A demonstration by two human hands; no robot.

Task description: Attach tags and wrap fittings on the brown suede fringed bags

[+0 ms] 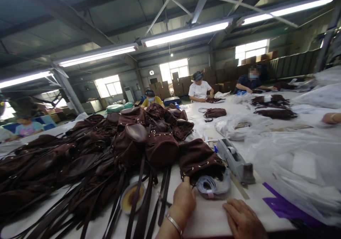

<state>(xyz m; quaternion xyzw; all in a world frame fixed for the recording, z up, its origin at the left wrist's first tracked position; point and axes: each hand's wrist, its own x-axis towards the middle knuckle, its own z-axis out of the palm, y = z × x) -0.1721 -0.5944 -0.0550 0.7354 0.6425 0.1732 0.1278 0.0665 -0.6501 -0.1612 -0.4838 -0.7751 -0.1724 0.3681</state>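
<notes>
Left hand (pixel 184 198) at the brown drawstring bag (pixel 200 156) — right hand (pixel 245 218) low over the white table (pixel 206 219).
Left arm angles forward, fingers curled at the eyeletted rim, grip unclear; right palm down, loosely open, empty.

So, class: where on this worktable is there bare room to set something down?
One patch of white tabletop lies between the left hand and right hand, nearer than the grey coil. A narrower one sits between the tape dispenser, purple sheet and right hand. Crowded: left, under heaped brown bags; right, under translucent plastic.
</notes>
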